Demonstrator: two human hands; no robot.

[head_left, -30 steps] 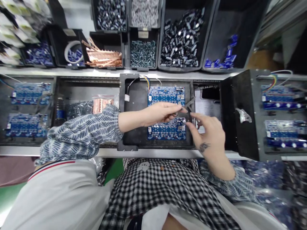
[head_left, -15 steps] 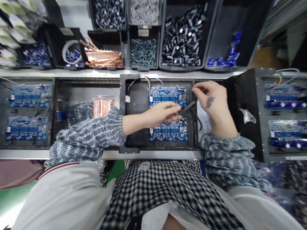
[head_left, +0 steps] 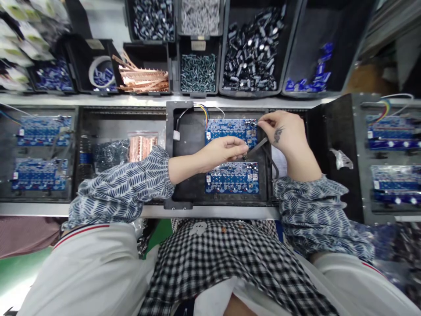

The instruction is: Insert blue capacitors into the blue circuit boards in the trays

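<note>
Two blue circuit boards lie one above the other in a black tray (head_left: 189,175). My left hand (head_left: 223,152) is over the gap between the upper board (head_left: 226,127) and the lower board (head_left: 232,179), its thumb and fingers closed on one end of a flat grey cable (head_left: 257,148). That cable runs up and right to my right hand (head_left: 284,131), which is pinched closed at the upper board's right edge. The fingertips hide what sits between them there. Below my right hand, a dark strip (head_left: 273,166) hangs over the tray's right side.
Bins along the back hold dark cylindrical parts (head_left: 253,57), green-grey parts (head_left: 198,72), copper strips (head_left: 144,79) and blue parts (head_left: 317,77). A bottle (head_left: 85,153) and a bag of copper pieces (head_left: 141,145) lie left. Trays with more boards (head_left: 41,174) flank both sides.
My right hand has shifted slightly left, bringing its fingertips to the upper board's right edge. My left hand has barely moved and still grips the cable.
</note>
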